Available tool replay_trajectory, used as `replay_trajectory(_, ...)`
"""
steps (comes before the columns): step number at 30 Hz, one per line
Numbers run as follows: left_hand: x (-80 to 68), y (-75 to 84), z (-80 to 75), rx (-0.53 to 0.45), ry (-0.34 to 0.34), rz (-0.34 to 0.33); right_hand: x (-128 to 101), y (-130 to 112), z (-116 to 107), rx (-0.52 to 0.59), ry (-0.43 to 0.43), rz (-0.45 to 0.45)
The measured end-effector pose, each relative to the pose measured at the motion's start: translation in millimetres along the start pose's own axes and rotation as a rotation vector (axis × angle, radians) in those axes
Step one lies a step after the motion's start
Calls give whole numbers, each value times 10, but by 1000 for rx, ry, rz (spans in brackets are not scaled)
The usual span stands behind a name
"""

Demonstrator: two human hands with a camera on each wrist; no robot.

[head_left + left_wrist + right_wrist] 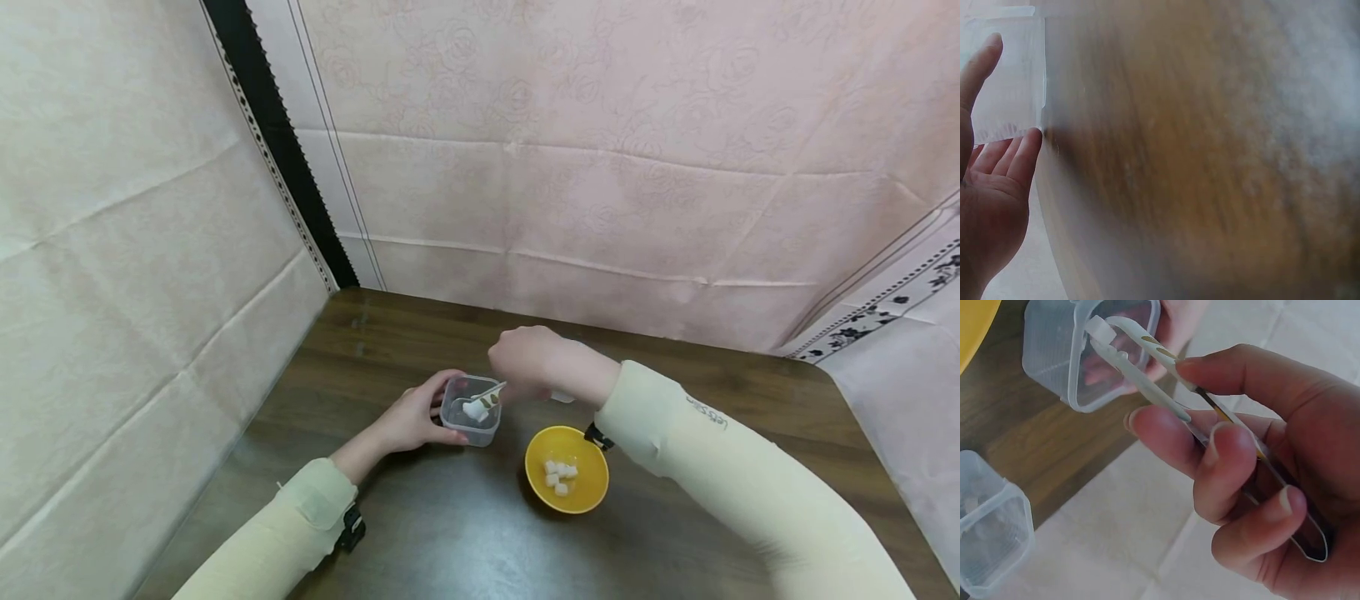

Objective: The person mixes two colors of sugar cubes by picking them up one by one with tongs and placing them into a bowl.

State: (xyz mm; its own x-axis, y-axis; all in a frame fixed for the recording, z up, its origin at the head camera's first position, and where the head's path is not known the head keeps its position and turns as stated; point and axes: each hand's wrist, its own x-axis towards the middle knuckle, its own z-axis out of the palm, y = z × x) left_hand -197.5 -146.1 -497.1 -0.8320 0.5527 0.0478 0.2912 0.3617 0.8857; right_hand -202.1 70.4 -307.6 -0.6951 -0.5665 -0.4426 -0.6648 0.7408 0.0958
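My left hand (411,421) grips a clear plastic container (480,437) by its side, thumb on one wall and fingers round another. In the right wrist view my right hand (1260,450) pinches a pair of tongs (1157,397) with white tips and dark metal arms. Between those tips sits a small white cube (1101,329), at the mouth of the container. Just right of the container stands a yellow bowl (534,479) with several white cubes (552,480) inside. The right hand hides part of the tongs in the head view.
A second clear container (997,540) stands near the table's far edge, mostly hidden behind the right hand in the head view. The brown wooden table (450,533) is bordered by hanging pale cloth (600,208) at the back and sides.
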Motion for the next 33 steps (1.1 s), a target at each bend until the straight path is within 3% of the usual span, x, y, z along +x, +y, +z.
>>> replay_trajectory(10,-1,32,6,7,2,-21,-277,207,-7,101,37,-27)
replay_trajectory(20,0,17,12,11,7,-14,-564,372,95,181,178,-41)
replay_trajectory(33,4,26,8,-3,7,-31,-876,511,237,248,194,-27)
